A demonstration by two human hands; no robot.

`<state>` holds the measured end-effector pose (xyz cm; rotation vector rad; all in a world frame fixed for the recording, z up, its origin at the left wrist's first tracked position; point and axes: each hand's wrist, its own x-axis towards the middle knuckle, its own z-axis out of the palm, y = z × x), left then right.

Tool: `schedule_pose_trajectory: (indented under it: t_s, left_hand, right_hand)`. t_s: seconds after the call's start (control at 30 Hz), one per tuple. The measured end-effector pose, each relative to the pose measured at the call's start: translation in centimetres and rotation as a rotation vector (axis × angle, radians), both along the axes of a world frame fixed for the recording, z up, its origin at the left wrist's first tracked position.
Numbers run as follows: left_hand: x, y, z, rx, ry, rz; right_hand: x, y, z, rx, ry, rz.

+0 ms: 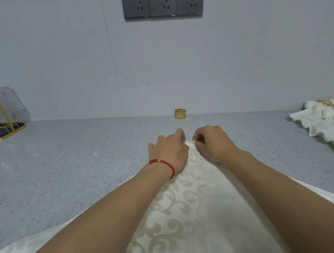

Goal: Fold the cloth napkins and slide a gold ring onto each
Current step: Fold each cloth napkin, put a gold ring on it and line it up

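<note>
Both hands, left hand [167, 150] and right hand [212, 143], pinch the damask napkin's [185, 218] far corner, just short of the gold ring [180, 113].

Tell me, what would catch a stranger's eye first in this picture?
Probably the two bare arms reaching forward, the left hand and right hand pinching the far tip of a cream patterned napkin on the grey counter. Next, a single gold ring standing by the wall beyond the hands. At the right edge lie finished napkins, rolled and ringed.
</note>
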<state>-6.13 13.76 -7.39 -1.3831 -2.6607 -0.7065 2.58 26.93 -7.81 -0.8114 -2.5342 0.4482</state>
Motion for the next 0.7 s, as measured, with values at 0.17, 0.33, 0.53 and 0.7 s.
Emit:
schedule_pose_trajectory:
  t_s: [0.17,0.33,0.53,0.7]
  left_hand:
    - [-0.8,1.6,0.0,0.067,-0.036,0.086]
    - [-0.9,2.8,-0.5,-0.034,0.040,0.094]
    - [-1.2,3.2,-0.2,0.055,-0.117,0.109]
    - [-1.4,2.8,-0.1,0.119,-0.069,0.011]
  right_hand:
    - [1.2,-0.3,-0.7,0.040,0.006,0.068]
    - [2.0,-0.5,-1.4,-0.056,0.096,0.056]
    - [1.7,-0.1,-1.6,-0.137,0.207,0.037]
    - [1.5,-0.4,-1.3,-0.023,0.150,0.026]
